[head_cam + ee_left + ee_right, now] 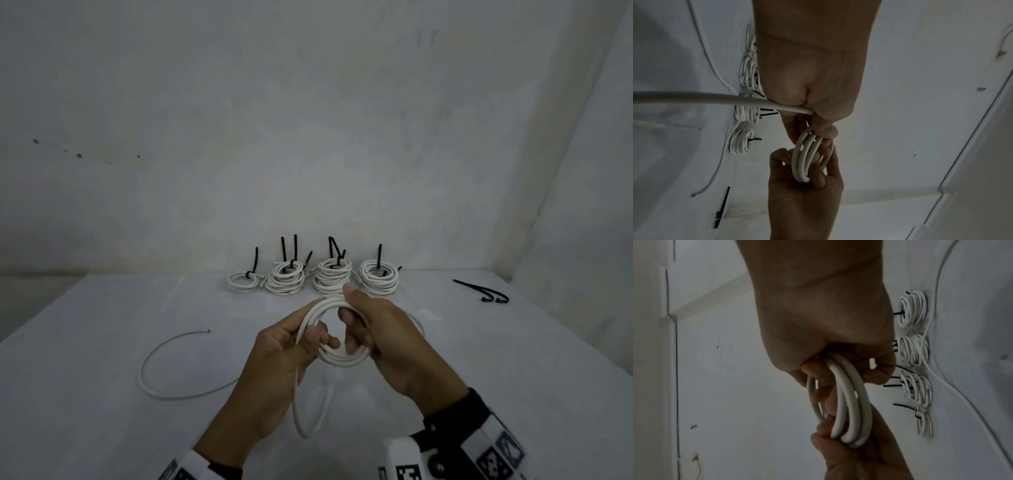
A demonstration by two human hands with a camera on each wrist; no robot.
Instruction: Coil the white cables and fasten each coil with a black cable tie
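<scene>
White cable coil (337, 356) is held above the table (513, 359), the left hand (286, 346) and right hand (380, 329) each gripping 1 side; 2 loose black cable ties (483, 291) lie far right.

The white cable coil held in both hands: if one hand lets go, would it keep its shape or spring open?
The white cable coil would probably loosen: no tie binds it, and only the left hand and right hand hold its loops. Its loose tail lies in a wide arc, suggesting springy, fairly stiff cable. It likely feels light.
</scene>
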